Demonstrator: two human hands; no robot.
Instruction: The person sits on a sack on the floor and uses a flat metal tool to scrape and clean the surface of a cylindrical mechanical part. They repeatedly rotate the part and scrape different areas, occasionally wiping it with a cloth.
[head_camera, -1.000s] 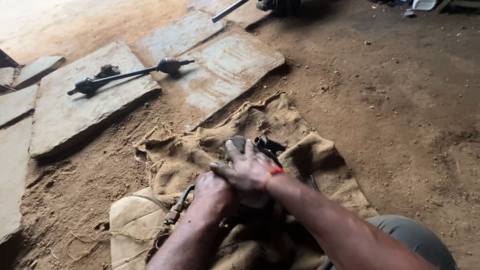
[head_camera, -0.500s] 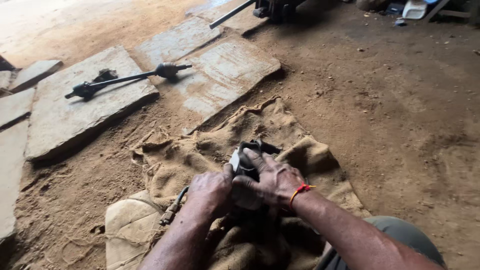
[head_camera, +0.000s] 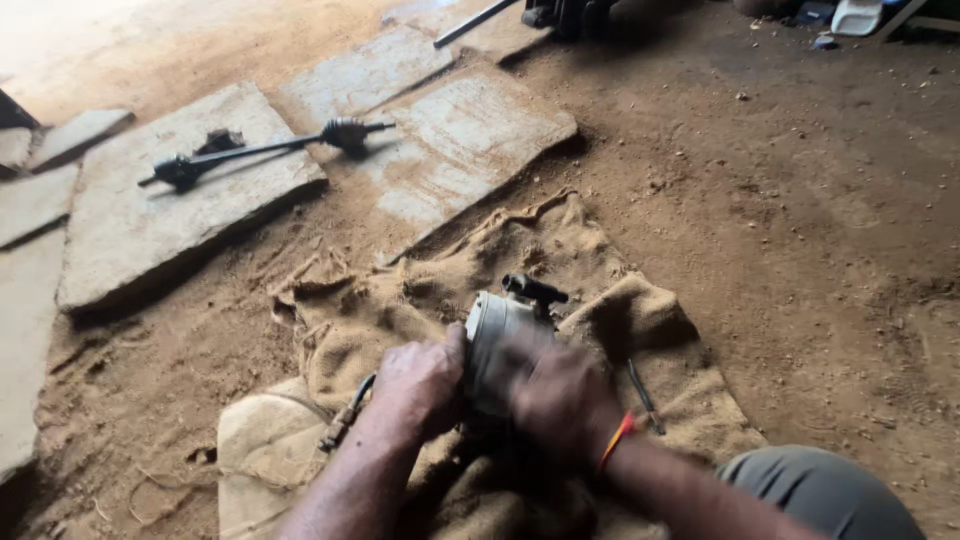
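Underfoot, bare dirt ground (head_camera: 800, 230) carries several flat stone slabs (head_camera: 180, 200), and a long axle shaft (head_camera: 265, 150) with rubber boots lies across two of them. Nearer, a rumpled burlap sack (head_camera: 420, 290) is spread on the dirt. On it sits a grey metal cylindrical part (head_camera: 495, 335) with a black fitting on top. The left hand (head_camera: 420, 385) wraps around its left side, fingers curled tight. The right hand (head_camera: 560, 400) covers its front; it is blurred, so its grip is probably closed. A thin metal rod (head_camera: 645, 395) lies on the sack just beside the right wrist.
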